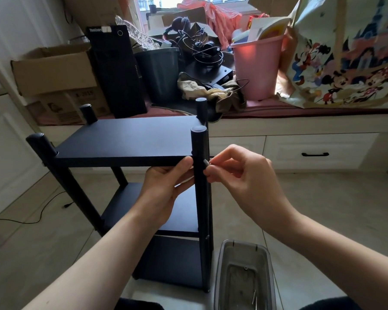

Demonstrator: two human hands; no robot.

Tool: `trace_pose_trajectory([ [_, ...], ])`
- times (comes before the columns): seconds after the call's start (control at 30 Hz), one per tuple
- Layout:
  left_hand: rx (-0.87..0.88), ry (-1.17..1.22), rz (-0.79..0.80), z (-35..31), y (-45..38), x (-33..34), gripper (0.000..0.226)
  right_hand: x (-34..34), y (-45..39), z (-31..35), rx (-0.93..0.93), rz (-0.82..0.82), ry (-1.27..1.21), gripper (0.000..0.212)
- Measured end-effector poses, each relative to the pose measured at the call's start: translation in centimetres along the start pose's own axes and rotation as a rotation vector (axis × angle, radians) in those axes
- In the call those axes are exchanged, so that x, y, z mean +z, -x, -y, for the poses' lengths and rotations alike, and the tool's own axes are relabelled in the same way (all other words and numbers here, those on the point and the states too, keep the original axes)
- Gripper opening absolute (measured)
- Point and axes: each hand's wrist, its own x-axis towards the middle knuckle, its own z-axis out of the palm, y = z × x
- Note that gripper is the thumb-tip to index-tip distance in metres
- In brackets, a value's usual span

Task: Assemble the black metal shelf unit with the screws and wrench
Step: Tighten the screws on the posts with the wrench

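The black metal shelf unit point(130, 139) stands upright on the floor with three shelves and four round posts. My left hand point(166, 186) grips the near right post point(198, 198) just under the top shelf, thumb against the shelf's front edge. My right hand point(240, 173) pinches a small dark screw point(206, 163) between thumb and fingertips and holds it against the right side of that post at the height of the top shelf. No wrench shows in either hand.
A clear plastic container point(240, 276) with a few small metal parts sits on the floor at the lower right. Behind the shelf runs a window bench crowded with cardboard boxes point(54, 79), a black computer tower point(117, 72), a dark bin point(159, 72) and a pink bucket point(255, 68). A cable point(43, 211) lies on the floor at left.
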Motion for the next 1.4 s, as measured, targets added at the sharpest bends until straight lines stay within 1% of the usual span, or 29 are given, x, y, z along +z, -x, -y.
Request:
trace_pose_trajectory([
  [0.13,0.0,-0.008,-0.006,0.1,0.1,0.0,0.025,0.1,0.0,0.2,-0.014,-0.002,0.038,0.011],
  [0.3,-0.005,0.003,-0.018,0.1,0.1,-0.1,0.031,0.0,0.1,0.5,-0.056,0.004,0.126,0.01],
  [0.43,0.002,0.021,-0.018,0.3,0.0,-0.1,0.036,-0.2,0.0,0.7,-0.181,-0.001,0.284,0.005],
  [0.57,0.005,0.025,-0.017,0.6,-0.2,0.0,0.028,-0.2,0.0,0.7,-0.265,-0.001,0.395,0.004],
  [0.63,0.006,0.026,-0.019,0.7,-0.3,0.1,0.025,-0.2,0.0,0.6,-0.23,-0.007,0.366,0.005],
  [0.73,0.01,0.023,-0.017,0.7,-0.4,0.2,0.024,-0.2,-0.2,0.6,-0.09,-0.028,0.233,0.007],
  [0.83,0.021,0.025,0.008,0.7,-0.4,0.3,0.023,-0.1,-0.2,0.5,-0.009,-0.025,0.209,0.007],
  [0.93,0.046,0.051,0.0,0.7,-0.5,0.5,0.021,-0.2,-0.3,0.5,0.043,-0.013,0.173,0.008],
  [1.03,0.063,0.099,-0.028,0.9,-0.6,0.8,0.022,-0.2,-0.4,0.8,0.024,0.009,0.215,0.009],
  [1.13,0.044,0.119,-0.066,1.0,-0.6,0.9,0.038,-0.2,-0.5,0.9,0.013,0.033,0.242,0.01],
  [1.27,0.034,0.112,-0.057,1.0,-0.6,0.8,0.025,-0.1,-0.5,0.8,0.044,0.066,0.219,0.009],
  [1.4,0.032,0.096,-0.036,1.1,-0.6,0.7,0.032,0.0,-0.4,0.8,0.056,0.055,0.168,0.01],
])
